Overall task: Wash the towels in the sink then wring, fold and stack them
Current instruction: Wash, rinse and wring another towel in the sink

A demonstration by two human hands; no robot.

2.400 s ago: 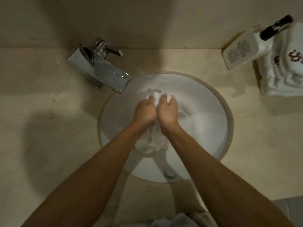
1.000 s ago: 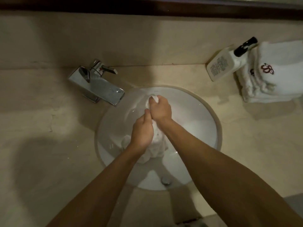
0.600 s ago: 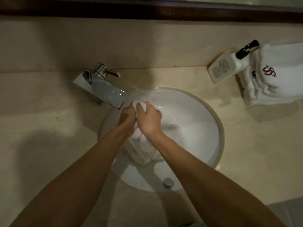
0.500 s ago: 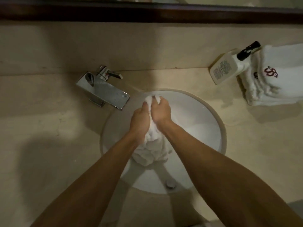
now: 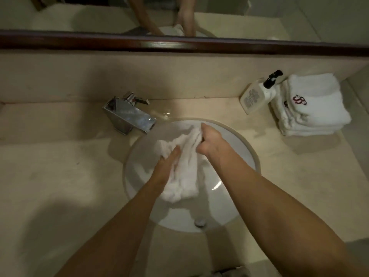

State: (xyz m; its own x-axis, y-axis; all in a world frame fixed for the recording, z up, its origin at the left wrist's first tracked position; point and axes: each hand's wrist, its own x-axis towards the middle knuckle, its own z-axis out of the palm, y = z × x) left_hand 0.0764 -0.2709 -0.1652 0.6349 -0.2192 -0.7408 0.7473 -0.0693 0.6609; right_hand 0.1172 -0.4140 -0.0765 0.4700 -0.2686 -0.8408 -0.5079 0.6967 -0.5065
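R hand [image 5: 209,143] grips towel [image 5: 184,166] | L hand [image 5: 166,168] flat on it | sink [image 5: 247,148] rim near

One head-worn camera looks steeply down from close above the sink [image 5: 245,140], facing the mirror [image 5: 259,17] at the surface's [image 5: 60,176] far edge.

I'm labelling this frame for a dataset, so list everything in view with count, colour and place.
wet towel: one, white, in the sink
sink: one, white, set in the counter
faucet: one, chrome, behind-left of the sink
pump bottle: one, white, black pump, right rear counter
folded towels: one stack, white, red emblem, right of the bottle
mirror frame: one, dark wood, above the backsplash
left hand: fingers on the towel
right hand: grips the towel
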